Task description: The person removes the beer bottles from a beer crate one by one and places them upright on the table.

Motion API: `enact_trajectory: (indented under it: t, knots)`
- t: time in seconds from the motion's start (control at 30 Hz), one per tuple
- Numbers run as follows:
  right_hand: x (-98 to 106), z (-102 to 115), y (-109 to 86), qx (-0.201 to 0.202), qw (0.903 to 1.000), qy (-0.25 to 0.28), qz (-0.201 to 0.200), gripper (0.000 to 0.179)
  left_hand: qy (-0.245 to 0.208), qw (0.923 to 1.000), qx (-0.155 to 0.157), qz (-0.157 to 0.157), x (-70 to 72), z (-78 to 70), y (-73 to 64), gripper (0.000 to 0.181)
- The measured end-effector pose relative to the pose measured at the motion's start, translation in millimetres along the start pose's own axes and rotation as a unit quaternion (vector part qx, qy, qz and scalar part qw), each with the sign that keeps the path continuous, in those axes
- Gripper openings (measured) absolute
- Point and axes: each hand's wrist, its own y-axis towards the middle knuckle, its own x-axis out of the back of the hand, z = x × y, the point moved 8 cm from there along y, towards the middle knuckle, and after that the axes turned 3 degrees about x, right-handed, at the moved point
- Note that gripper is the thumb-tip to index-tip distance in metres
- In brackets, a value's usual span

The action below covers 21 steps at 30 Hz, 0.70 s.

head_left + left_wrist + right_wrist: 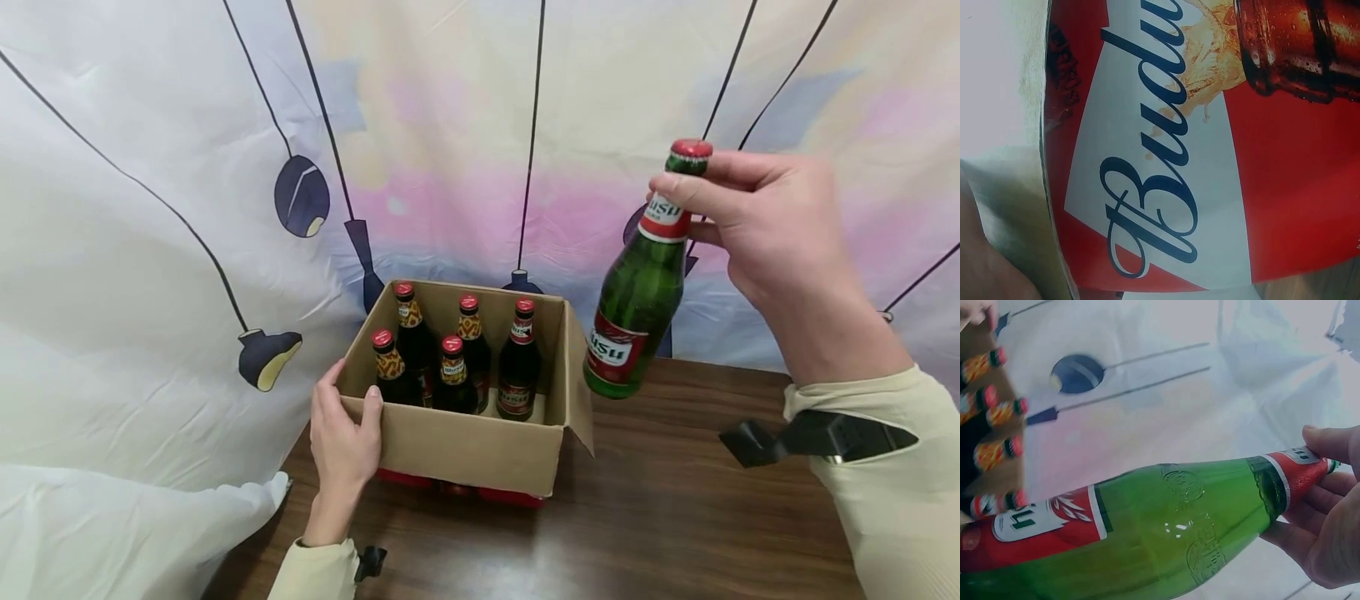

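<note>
My right hand (pixel 780 225) holds a green glass beer bottle (pixel 637 292) by its neck, thumb on one side and fingers on the other. The bottle has a red cap and red-and-white labels; it hangs tilted in the air to the right of an open cardboard box (pixel 465 442). My left hand (pixel 347 433) grips the near left corner of that box, its thumb over the near edge. Inside stand several dark beer bottles (pixel 517 367) with red caps. In the left wrist view the printed red side (pixel 1297 187) of the box fills most of the frame.
The box stands on a dark wood-grain table (pixel 675 483), with a flap (pixel 577 383) hanging out at its right. Behind it hangs a pale cloth (pixel 450 108) printed with lamps. White cloth (pixel 135 525) bunches up at the table's left edge.
</note>
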Motion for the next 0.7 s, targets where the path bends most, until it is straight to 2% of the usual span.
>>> enact_trajectory:
  t: [0.17, 0.37, 0.47, 0.6, 0.7]
  knots:
    - [17.4, -29.7, -5.2, -0.030, 0.9985, -0.045, -0.009, 0.042, 0.002, 1.0000, -0.005, -0.005, 4.9, 0.2, -0.8, 0.059]
    - [24.5, -73.7, -7.4, -0.067, 0.9944, -0.082, -0.008, 0.047, 0.006, 0.9999, 0.003, -0.011, 12.3, 1.0, -2.9, 0.060]
    - [25.2, -97.3, -7.7, -0.079, 0.9878, -0.134, -0.002, 0.051, 0.008, 0.9999, 0.006, -0.010, 13.8, -0.1, -1.8, 0.060]
    - [23.9, -129.2, -10.7, -0.086, 0.9719, -0.219, 0.004, 0.057, 0.010, 0.9999, 0.011, -0.008, 15.1, 0.9, -0.4, 0.060]
    - [23.1, -152.4, -14.1, -0.094, 0.9648, -0.246, -0.002, 0.056, 0.011, 0.9998, 0.014, -0.011, 15.5, 2.1, -1.2, 0.061]
